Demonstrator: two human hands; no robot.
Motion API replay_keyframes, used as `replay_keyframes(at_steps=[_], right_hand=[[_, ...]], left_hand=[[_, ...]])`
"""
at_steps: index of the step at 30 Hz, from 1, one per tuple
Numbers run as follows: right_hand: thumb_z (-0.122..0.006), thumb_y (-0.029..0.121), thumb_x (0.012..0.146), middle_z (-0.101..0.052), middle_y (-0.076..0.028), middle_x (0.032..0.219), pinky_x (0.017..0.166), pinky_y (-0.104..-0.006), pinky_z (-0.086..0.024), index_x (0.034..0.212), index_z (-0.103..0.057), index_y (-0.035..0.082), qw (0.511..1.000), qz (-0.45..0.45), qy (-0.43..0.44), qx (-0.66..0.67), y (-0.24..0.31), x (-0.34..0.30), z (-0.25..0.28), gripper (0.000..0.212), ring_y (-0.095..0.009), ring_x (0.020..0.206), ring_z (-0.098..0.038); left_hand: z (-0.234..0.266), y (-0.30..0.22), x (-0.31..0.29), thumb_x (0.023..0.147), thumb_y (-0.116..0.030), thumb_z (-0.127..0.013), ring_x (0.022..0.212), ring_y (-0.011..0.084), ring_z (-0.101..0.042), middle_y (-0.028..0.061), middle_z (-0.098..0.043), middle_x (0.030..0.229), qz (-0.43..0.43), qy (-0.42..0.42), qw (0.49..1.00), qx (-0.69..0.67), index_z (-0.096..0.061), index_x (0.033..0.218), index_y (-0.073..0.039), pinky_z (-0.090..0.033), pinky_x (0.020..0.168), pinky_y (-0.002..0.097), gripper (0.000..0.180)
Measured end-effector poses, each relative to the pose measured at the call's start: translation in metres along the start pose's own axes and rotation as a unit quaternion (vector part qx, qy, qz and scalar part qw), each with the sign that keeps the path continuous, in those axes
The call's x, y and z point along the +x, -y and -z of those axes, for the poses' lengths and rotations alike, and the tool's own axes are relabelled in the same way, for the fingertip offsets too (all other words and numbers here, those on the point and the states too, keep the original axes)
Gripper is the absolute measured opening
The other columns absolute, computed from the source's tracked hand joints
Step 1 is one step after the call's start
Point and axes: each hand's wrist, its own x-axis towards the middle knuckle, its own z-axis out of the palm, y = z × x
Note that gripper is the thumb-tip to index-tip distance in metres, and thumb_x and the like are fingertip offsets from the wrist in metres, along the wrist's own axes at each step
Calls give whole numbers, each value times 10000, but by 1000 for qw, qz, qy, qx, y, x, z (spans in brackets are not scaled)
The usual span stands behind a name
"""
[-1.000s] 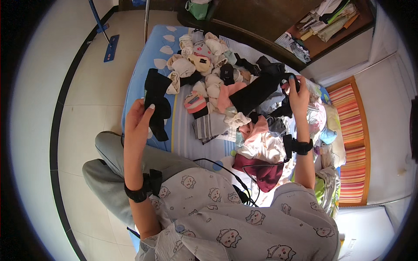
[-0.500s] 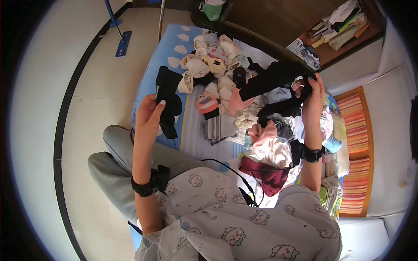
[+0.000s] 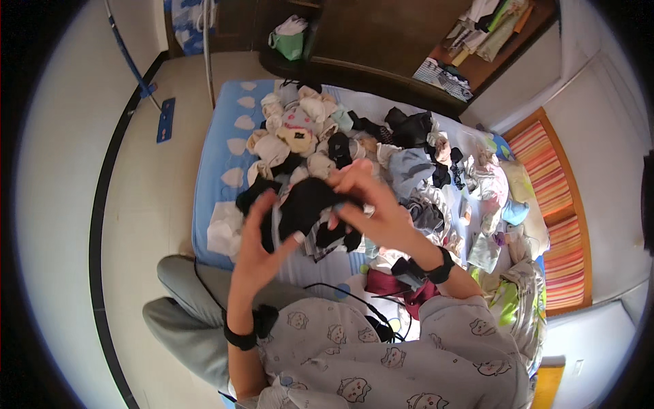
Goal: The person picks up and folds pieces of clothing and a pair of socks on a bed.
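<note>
In front of me, over the pile, my right hand (image 3: 381, 215) grips a bunched black cloth garment (image 3: 305, 206); its fingers curl over the garment's right side. The garment's kind does not show clearly. My left hand (image 3: 255, 253) is at its left edge, thumb and fingers spread wide apart around the dark fabric, slightly blurred by motion. More black fabric (image 3: 259, 193) lies just beyond the left fingertips; whether it joins the held piece, I cannot tell. Beneath the hands is grey striped cloth (image 3: 320, 249), partly hidden.
A heap of clothes, with a yellow piece (image 3: 298, 140), a grey-blue piece (image 3: 411, 170) and a maroon cloth (image 3: 415, 300), covers much of the bed (image 3: 212, 140). A white piece (image 3: 223, 228) lies at the left edge. Beyond stand a dark cabinet (image 3: 378, 58) and a green container (image 3: 289, 46).
My hands, earlier wide apart with black cloth in each, have come together over the middle of the bed. The right hand moved far left with its black garment. The view has shifted.
</note>
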Motion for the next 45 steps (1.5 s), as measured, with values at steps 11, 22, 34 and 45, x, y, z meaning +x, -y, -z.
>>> replay_keyframes(at_steps=[11,22,34,45], right_hand=[[-566,33,766,-638,-63,978,751,-299,-474,937,-642,54,932,-53,-34,-357,-53,30,156,189,-217,897,-592],[-664,110,642,-530,-113,1237,992,-482,-347,1192,-500,156,706,-221,-89,-667,-242,56,357,576,-371,1222,-402],[-541,356,865,-652,-190,857,778,-352,-459,973,-666,55,673,-124,-410,-604,-176,85,361,343,-390,788,-595],[-603,335,815,-618,-75,928,810,-284,-446,1004,-630,11,928,-197,-315,28,-54,85,236,376,-189,855,-587]], left_hand=[[-18,34,-14,790,37,-496,1019,171,-553,127,-585,1111,173,-64,981,-62,-460,1248,83,-412,905,267,462],[-14,11,2,786,52,-479,881,96,-535,54,-596,965,207,-6,976,-69,-498,1179,64,-412,800,205,393],[1,35,3,802,63,-475,1037,162,-533,130,-556,1150,221,-40,970,-89,-415,1281,76,-411,902,259,482],[17,7,-2,813,79,-442,932,168,-583,147,-566,1102,257,-58,949,-174,-410,1282,63,-468,832,268,470]])
